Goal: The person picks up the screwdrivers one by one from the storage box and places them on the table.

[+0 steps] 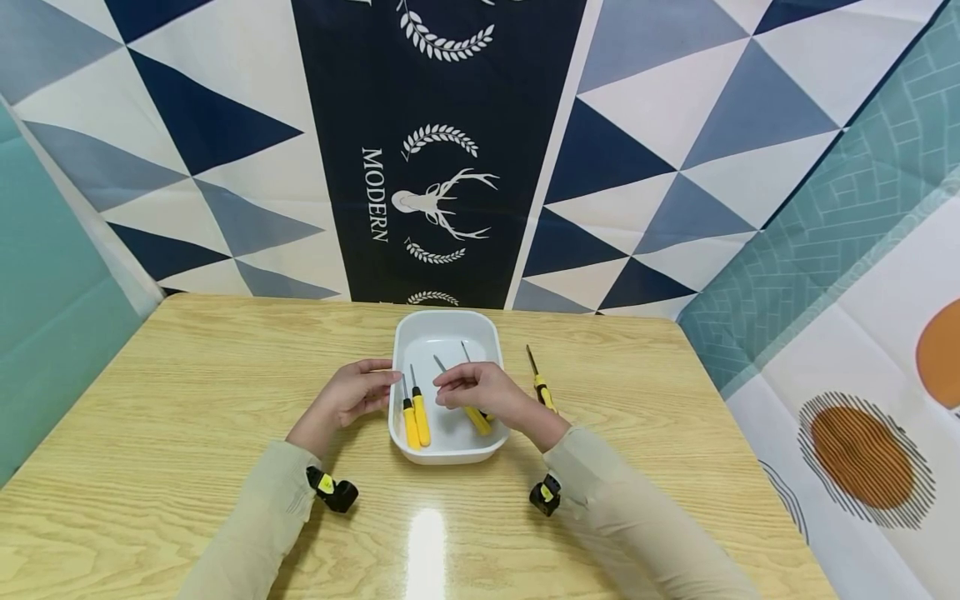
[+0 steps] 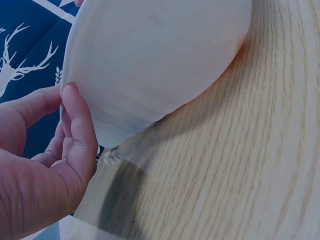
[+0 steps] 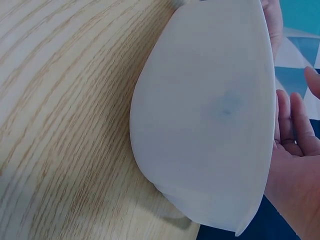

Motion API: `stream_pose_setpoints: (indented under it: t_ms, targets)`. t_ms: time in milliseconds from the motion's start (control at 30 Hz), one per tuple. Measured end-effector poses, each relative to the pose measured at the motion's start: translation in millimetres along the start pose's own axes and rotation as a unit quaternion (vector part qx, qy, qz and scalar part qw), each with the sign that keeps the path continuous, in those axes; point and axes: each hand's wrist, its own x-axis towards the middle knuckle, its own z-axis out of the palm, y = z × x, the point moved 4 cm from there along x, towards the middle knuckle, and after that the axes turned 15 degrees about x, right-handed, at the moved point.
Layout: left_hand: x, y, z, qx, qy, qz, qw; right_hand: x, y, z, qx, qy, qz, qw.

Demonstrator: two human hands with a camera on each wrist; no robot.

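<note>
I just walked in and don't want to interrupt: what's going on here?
A person's left hand holds a white tub by its rim on a wooden table. The right hand is over the tub, with nothing visibly held. Two yellow screwdrivers lie inside at the left, more screwdrivers lie partly hidden beneath that hand, and a lone screwdriver lies right of the tub.

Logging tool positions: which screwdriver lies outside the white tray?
The yellow-and-black screwdriver on the table, right of the white tray; the others in view lie inside it.
</note>
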Motion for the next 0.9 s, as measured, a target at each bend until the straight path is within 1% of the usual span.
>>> stream_pose_setpoints:
  t_ms: [333,567,700,900]
  targets:
    - [-0.5,0.2,0.0,-0.004,-0.005,0.005,1.0000,3.4,2.7,1.7,0.000,0.003,0.013,1.000]
    - [-0.1,-0.9,-0.1,-0.003,-0.005,0.006,1.0000,3.9,3.2,6.0,0.005,-0.008,-0.001,1.000]
    - [0.1,-1.5,0.5,-0.003,-0.006,0.007,1.0000,5.4,5.4,7.4,0.009,-0.008,0.001,1.000]
    - [1.1,-1.5,0.6,-0.002,-0.003,0.000,1.0000,8.0,7.8,7.9,0.004,-0.009,0.000,1.000]
